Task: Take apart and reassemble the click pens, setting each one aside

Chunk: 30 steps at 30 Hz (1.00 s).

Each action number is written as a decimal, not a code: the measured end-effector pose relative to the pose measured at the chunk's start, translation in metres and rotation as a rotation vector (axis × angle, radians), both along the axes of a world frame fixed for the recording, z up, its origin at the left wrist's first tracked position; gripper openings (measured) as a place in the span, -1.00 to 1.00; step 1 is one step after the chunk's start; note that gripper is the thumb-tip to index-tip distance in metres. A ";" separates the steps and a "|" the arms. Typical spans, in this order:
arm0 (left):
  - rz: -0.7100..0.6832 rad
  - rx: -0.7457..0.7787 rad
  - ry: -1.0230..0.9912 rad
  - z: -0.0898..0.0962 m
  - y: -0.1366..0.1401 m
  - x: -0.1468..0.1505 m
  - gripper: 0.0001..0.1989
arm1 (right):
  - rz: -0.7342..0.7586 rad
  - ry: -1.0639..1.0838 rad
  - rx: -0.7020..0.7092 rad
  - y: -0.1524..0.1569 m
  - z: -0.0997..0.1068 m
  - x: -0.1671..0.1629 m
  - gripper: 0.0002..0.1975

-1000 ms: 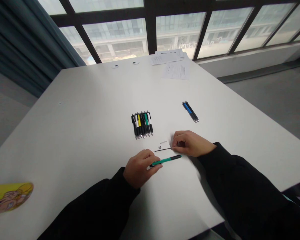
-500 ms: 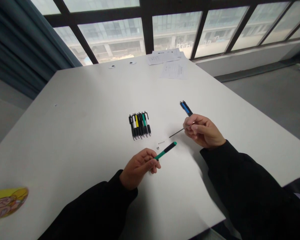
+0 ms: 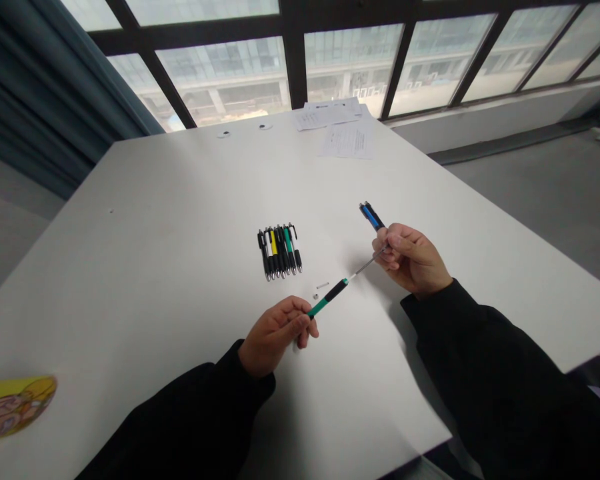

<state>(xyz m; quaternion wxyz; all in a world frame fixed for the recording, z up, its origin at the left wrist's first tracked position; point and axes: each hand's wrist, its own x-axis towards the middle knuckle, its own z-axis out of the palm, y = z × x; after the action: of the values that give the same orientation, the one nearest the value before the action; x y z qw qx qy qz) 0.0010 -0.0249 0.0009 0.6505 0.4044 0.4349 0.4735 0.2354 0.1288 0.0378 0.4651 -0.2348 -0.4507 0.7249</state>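
Note:
My left hand (image 3: 283, 327) is closed around the lower end of a green pen barrel (image 3: 321, 307) with a black grip, which slants up to the right. Pinched in my right hand (image 3: 407, 257) is a thin pen refill (image 3: 367, 265). Its whitish end meets the open tip of the barrel; how far inside it reaches, I cannot tell. Just beyond the barrel, a small spring (image 3: 323, 285) and a tiny metal pen tip (image 3: 315, 297) lie on the white table (image 3: 180, 267). Blue-and-black pens (image 3: 370, 215) lie right behind my right hand, partly covered by it.
Several pens (image 3: 280, 252) in black, white, yellow and green lie side by side beyond my left hand. Papers (image 3: 347, 140) rest at the far edge, near the window. A yellow printed object (image 3: 17, 405) is at the left edge. A blue curtain (image 3: 55, 87) hangs far left.
The refill in my right hand has moved right and its end now meets the barrel's open tip. The green barrel has shifted slightly left and lower.

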 end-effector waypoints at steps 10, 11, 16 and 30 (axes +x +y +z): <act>0.022 -0.036 -0.026 0.002 -0.001 0.000 -0.65 | 0.000 0.093 -0.036 0.001 -0.001 -0.001 -0.71; 0.020 -0.036 -0.025 0.001 -0.001 0.000 -0.65 | -0.002 0.087 -0.025 0.002 -0.001 -0.001 -0.71; -0.008 -0.049 -0.004 0.001 -0.001 -0.001 -0.62 | -0.040 -0.005 0.068 0.001 -0.002 -0.002 -0.75; -0.137 0.005 0.051 0.005 -0.001 0.004 -0.58 | 0.312 -0.196 0.145 -0.014 -0.011 -0.012 -0.67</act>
<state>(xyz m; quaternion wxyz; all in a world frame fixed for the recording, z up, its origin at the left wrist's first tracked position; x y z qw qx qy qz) 0.0045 -0.0255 0.0061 0.6690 0.4468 0.4212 0.4187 0.2233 0.1144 0.0269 0.3165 -0.1975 -0.5759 0.7275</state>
